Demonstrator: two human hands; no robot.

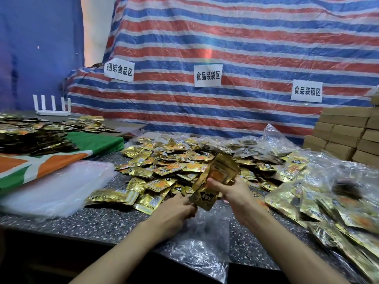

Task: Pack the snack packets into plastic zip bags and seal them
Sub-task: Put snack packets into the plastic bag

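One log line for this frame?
right hand: grips gold foil snack packets; left hand: at their lower end, grip unclear; clear plastic zip bag: beneath hands

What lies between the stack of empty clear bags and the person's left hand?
In the head view, gold snack packets at the pile's near edge lie between the stack of clear bags and the left hand.

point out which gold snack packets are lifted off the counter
The small stack gripped in the right hand, above the clear bag; every other packet lies in heaps on the counter.
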